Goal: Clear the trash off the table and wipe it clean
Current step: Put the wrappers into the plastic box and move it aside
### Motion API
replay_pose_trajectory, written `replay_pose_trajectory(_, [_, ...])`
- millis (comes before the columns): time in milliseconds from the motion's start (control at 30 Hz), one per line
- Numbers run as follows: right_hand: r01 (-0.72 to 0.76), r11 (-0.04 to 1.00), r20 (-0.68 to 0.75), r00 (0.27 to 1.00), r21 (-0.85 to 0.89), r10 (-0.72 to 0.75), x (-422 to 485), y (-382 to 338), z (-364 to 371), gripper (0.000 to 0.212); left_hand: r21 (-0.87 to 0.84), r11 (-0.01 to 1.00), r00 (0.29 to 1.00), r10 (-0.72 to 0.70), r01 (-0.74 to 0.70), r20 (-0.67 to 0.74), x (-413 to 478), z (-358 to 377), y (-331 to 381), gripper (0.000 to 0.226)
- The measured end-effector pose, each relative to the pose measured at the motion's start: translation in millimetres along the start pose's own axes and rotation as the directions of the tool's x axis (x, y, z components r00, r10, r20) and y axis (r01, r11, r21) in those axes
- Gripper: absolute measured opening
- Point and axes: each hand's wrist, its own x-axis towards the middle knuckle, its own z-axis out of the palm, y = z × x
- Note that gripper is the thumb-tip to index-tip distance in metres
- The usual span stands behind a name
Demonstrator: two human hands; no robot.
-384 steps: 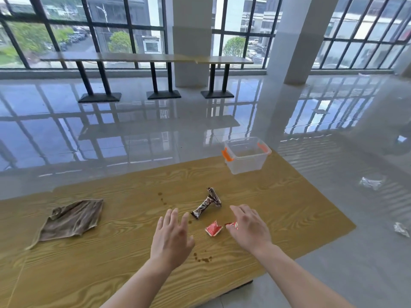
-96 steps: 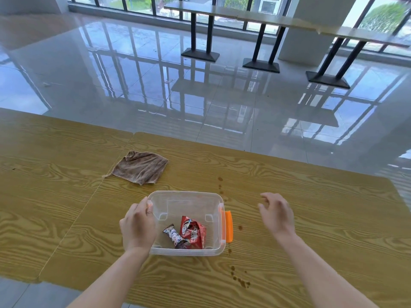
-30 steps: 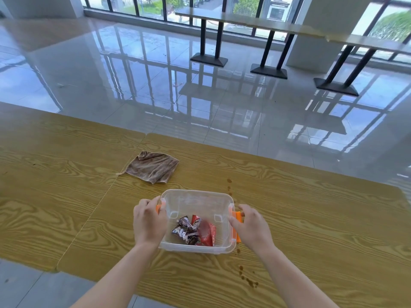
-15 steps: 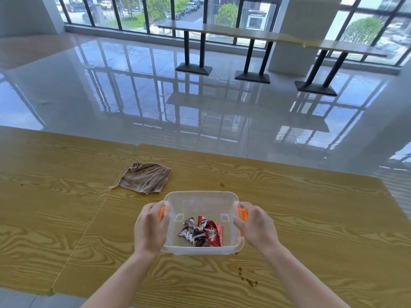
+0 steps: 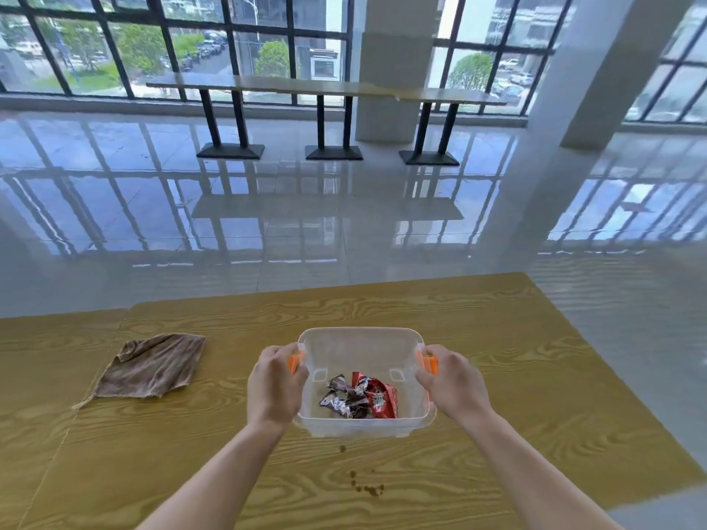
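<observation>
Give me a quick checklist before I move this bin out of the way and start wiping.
1. Left hand on the bin's orange handle: ok.
2. Right hand on the other handle: ok.
3. Wrappers inside the bin, none loose on the table: ok.
4. Cloth within view, lying left of the bin: ok.
5. Table wiped: not ok, brown spots remain near the front edge.
6. Bin lifted or resting on the table: cannot tell.

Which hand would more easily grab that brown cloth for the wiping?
Probably the left hand: the brown cloth lies on the table to its left, while the right hand grips the clear box's far side.
</observation>
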Motion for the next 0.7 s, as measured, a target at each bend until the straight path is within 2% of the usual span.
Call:
replay_pose_trajectory(333, [-0.076,0.996,-0.052,0.996,-0.05,0.073,73,100,-56,0.034,0.021,0.999,0.995,0.033,-0.035,0.09,41,100,98,0.015])
replay_pose_trajectory(700, [-0.106,0.991,-0.028,0.994,-0.088,0.103,181,193,-96,0.038,0.041,0.999,0.991,-0.007,0.002,0.131,98,209,178,0.013])
